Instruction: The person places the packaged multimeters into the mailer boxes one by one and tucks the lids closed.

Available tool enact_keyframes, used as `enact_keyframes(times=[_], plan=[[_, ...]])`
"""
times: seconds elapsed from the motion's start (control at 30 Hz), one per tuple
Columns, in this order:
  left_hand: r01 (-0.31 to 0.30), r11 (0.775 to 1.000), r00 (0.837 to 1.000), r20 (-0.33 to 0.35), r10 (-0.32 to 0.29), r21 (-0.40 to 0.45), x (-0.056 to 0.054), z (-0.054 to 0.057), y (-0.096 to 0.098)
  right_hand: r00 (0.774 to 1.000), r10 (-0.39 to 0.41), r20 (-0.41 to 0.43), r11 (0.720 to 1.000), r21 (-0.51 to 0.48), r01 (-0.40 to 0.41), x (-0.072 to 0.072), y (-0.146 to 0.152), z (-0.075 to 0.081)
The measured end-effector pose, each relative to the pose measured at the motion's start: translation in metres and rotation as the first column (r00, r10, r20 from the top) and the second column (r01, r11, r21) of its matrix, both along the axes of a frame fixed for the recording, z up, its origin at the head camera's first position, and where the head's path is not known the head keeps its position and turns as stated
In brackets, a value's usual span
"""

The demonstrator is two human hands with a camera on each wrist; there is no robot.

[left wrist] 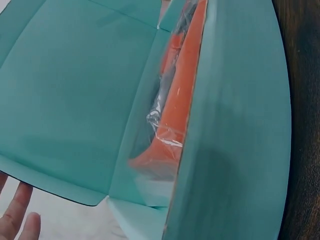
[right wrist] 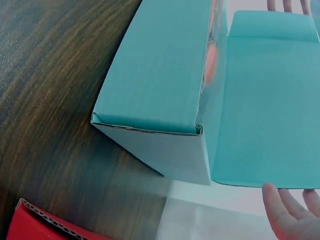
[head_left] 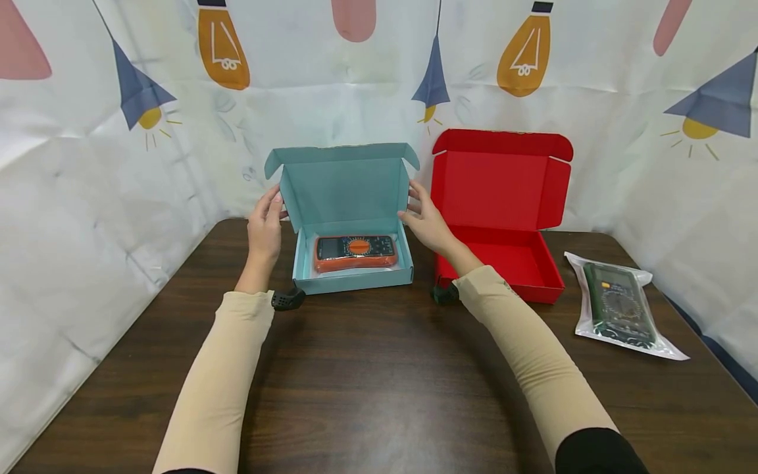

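A teal cardboard box [head_left: 349, 284] stands on the table with its lid [head_left: 346, 191] raised. Inside lies an orange-and-black multimeter [head_left: 355, 253] in clear plastic. At the lid's left edge is my left hand [head_left: 264, 230]; in the left wrist view its fingertips [left wrist: 21, 195] reach that edge, thumb standing apart. My right hand [head_left: 429, 224] touches the opposite edge with extended fingers. In the right wrist view, the right thumb [right wrist: 272, 200] is at the lid's border and the other fingers pass partly behind it.
Right of the teal box stands an open red box [head_left: 494, 191], partly behind my right forearm. A dark green multimeter [head_left: 618, 303] in a clear bag lies at the table's right side. A printed curtain [head_left: 379, 112] hangs behind the brown table [head_left: 379, 382].
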State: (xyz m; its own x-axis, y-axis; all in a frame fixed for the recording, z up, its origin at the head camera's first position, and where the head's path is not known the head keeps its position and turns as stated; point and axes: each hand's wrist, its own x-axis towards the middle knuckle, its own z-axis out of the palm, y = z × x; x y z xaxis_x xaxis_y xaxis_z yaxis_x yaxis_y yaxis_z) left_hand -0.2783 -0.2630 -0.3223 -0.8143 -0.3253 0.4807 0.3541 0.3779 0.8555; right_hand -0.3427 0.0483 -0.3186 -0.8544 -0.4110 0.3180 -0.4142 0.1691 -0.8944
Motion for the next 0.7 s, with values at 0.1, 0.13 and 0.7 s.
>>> enact_keyframes(times=[0.1,0.13,0.7], plan=[[0.006,1.000,1.000,0.028,-0.006,-0.019,0.0011,0.0013,0.0017,1.000,0.009,-0.006,1.000,0.001,-0.009,0.0009,-0.0017,-0.0006],[0.009,1.000,0.999,0.032,-0.008,-0.023,0.0011,0.0014,0.0019,1.000,0.010,-0.004,1.000,0.001,-0.010,0.0010,-0.0021,-0.0009],[0.019,1.000,1.000,-0.001,-0.019,-0.019,0.0041,-0.0069,0.0045,0.999,0.050,0.000,0.999,-0.005,-0.050,0.0036,-0.0016,-0.0070]])
